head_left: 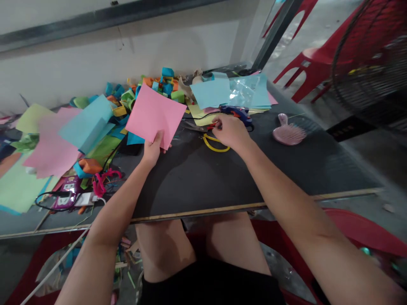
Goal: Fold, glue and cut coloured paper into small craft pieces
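My left hand grips a square pink sheet of paper by its lower edge, thumb on top, and the sheet is raised over the dark table. My right hand is closed at the scissors, its fingertips at the red part of their handles. Below those fingers a yellow handle loop shows, and the grey blades point left on the tabletop. Just behind the right hand lies a dark blue and orange tool, partly covered; its kind is unclear.
Folded coloured paper pieces are heaped along the wall. Blue sheets and a clear plastic bag lie behind my right hand. A pink hairbrush is at the right; loose paper and a purple device are at the left. A fan stands beyond.
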The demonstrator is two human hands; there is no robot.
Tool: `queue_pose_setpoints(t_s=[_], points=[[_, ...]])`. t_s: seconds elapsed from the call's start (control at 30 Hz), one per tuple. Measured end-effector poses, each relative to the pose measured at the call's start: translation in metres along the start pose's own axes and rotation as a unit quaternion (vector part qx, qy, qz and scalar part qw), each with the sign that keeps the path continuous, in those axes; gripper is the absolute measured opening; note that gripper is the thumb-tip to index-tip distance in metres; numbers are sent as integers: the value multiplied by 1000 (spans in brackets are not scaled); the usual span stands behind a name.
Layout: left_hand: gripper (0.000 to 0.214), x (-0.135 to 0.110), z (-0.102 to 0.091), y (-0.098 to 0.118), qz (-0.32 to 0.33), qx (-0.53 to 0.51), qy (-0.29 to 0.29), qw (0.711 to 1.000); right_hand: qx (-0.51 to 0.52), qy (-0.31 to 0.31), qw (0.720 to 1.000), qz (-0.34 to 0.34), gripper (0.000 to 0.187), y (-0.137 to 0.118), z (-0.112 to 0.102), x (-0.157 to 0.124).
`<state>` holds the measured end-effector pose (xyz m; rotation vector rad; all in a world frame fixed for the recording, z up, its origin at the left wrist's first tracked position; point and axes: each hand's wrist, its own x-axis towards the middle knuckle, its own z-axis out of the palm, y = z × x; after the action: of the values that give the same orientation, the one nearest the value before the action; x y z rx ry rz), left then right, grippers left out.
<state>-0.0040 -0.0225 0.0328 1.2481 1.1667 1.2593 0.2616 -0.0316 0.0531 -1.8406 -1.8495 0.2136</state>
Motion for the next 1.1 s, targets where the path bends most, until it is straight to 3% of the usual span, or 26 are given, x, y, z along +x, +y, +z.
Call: queue_pose_setpoints(t_s=[0.17, 0.33, 0.53, 0.73, 0.93, 1.1], points=[[53, 0, 3, 0, -6, -29, 36, 999, -183, -151, 971, 36, 44, -4, -6, -8], [46, 0, 4, 0, -13, -58, 57, 997, -248, -224, 942, 21, 46, -16, -8, 0], [39, -2, 5, 0, -23, -70, 45, 996, -261, -197, 944, 44, 50, -24, -3, -4], [38, -2, 4, -1, -23, -75, 53, 995, -284, -218, 931, 75, 59, -28, -2, 3], [41, -3, 4, 1, -21, -61, 53, 997, -185, -193, 962, 54, 44, -15, 4, 6], [41, -2, 3, -1, -13, -50, 48, 998, -65, -90, 992, 61, 39, -5, 19, 0]])
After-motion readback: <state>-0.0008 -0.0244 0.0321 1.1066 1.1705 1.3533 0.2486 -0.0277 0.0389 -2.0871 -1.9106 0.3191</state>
